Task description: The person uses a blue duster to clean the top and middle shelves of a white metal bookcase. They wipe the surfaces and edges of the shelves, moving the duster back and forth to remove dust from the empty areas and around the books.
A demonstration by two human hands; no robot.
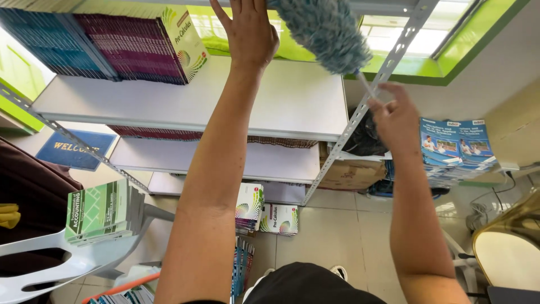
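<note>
1. The right hand [396,115] is clenching around the thin handle of a fluffy blue-grey duster [326,31], fingers curled tight on the stick.
2. The duster head is sitting up and to the left of those fingers, its long axis running diagonally from the grip toward the top edge of the view, hanging over the white shelf [185,98].
3. The left hand [247,31] is reaching up just left of the duster head, fingers spread and released, not gripping anything. Can't tell if the palm is actually touching the shelf or just hovering.
4. So the left fingers are nearer the fluffy end, the right ones are on the handle end.
5. Further left of the left hand, a row of maroon and blue books [112,48] is standing on that same shelf.
</note>
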